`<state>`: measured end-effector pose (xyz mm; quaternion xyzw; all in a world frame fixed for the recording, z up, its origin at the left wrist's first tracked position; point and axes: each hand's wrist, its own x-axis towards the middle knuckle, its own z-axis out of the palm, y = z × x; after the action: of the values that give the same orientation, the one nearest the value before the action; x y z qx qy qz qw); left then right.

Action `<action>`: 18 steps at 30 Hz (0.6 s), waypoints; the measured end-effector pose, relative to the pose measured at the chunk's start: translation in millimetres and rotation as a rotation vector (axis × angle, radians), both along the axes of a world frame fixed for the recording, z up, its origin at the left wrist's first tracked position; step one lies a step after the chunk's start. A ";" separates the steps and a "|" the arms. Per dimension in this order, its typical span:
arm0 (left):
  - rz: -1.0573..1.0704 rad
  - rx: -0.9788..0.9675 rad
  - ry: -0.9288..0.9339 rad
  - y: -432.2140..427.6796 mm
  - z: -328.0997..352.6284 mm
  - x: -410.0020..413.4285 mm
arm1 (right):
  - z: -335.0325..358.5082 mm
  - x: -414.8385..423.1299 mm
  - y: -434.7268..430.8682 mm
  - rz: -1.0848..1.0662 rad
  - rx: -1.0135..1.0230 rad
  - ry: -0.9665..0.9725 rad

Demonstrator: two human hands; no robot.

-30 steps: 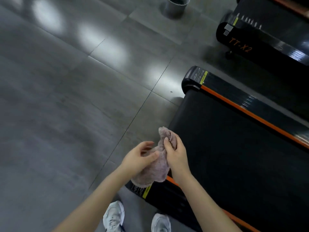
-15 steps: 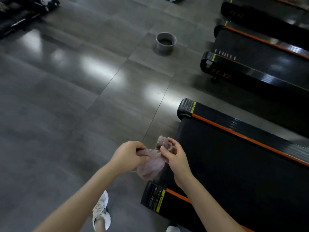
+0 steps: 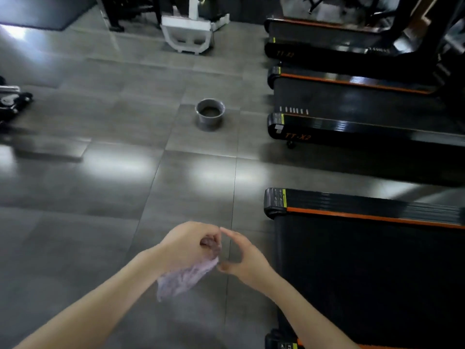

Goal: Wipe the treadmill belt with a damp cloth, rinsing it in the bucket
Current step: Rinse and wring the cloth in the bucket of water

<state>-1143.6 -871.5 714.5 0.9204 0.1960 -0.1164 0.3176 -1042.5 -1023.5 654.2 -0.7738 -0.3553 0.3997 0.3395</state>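
A pale purple cloth (image 3: 185, 279) hangs bunched from my left hand (image 3: 187, 244), which is closed around its top. My right hand (image 3: 242, 258) is just beside it, thumb and fingers spread in a C shape, the thumb tip near the cloth's edge but holding nothing. Both hands are over the grey floor, left of the black treadmill belt (image 3: 364, 273) with its orange side strip. The grey bucket (image 3: 210, 113) stands on the floor well ahead of my hands.
Two more black treadmills (image 3: 352, 96) lie in a row at the right, beyond the near one. A white machine base (image 3: 186, 34) stands at the back. Dark gear (image 3: 11, 99) sits at the left edge. Grey tiled floor (image 3: 113, 172) spreads between me and the bucket.
The view has lifted and turned toward the bucket. My right hand has let go of the cloth, which now hangs from the left hand alone. Both hands have moved left, off the treadmill.
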 end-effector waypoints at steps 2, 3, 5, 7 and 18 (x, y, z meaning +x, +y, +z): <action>-0.074 -0.019 0.012 31.3 9.8 26.7 | 2.4 15.4 27.1 0.008 0.008 -0.055; -0.116 -0.016 0.018 47.9 13.7 41.3 | 4.1 25.4 38.8 -0.007 0.001 -0.069; -0.210 -0.010 0.022 80.3 20.8 73.2 | 7.4 50.7 59.7 -0.069 -0.014 -0.069; -0.272 -0.013 0.012 110.0 26.2 109.3 | 10.7 84.5 82.0 -0.095 -0.035 -0.079; -0.138 0.096 -0.127 284.3 44.5 318.5 | 37.2 322.4 223.7 -0.144 -0.192 -0.532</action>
<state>-825.1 -587.2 759.0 0.9514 0.1169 -0.0700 0.2760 -720.1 -799.8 691.4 -0.9033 -0.3364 0.1894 0.1870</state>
